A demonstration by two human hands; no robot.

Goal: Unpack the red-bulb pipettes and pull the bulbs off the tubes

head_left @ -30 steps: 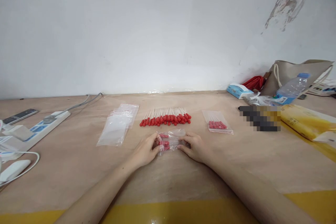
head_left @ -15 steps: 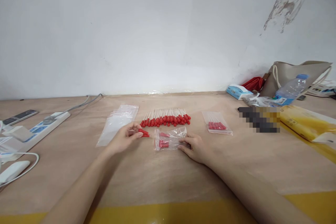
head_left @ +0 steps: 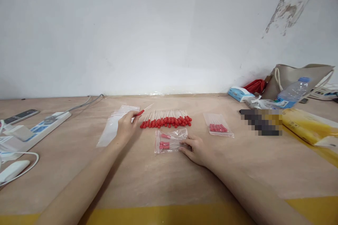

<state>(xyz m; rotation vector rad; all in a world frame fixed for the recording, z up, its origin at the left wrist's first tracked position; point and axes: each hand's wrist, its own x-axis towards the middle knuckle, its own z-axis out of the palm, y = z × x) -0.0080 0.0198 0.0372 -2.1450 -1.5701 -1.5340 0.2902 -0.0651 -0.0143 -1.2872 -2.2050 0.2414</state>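
Between the thumb and fingers of the left hand (head_left: 126,125), a red-ended stick (head_left: 140,112) is being gripped, the digits closed on its red part and its pale end being pointed toward two o'clock. Whether only one is being held cannot be told.

By the right hand (head_left: 195,150), a clear bag (head_left: 173,141) is being touched at its three-o'clock end; whether it is being pinched or merely pressed cannot be told. Inside it, several sticks are being enclosed, their red ends being directed toward nine.

With that bag being taken as the clock's centre, the left hand is being held at ten. At twelve, a pile (head_left: 167,121) of sticks is being supported by the table (head_left: 158,182), red ends being turned toward six. Just beyond the left hand, flat bags (head_left: 112,128) are being partly covered from view. At two, another filled bag (head_left: 218,125) is being seen, with a tissue pack (head_left: 240,93) and a bottle (head_left: 293,93) being placed farther out. Toward three, a yellow packet (head_left: 307,124) is being shown; toward nine, a power strip (head_left: 43,132).
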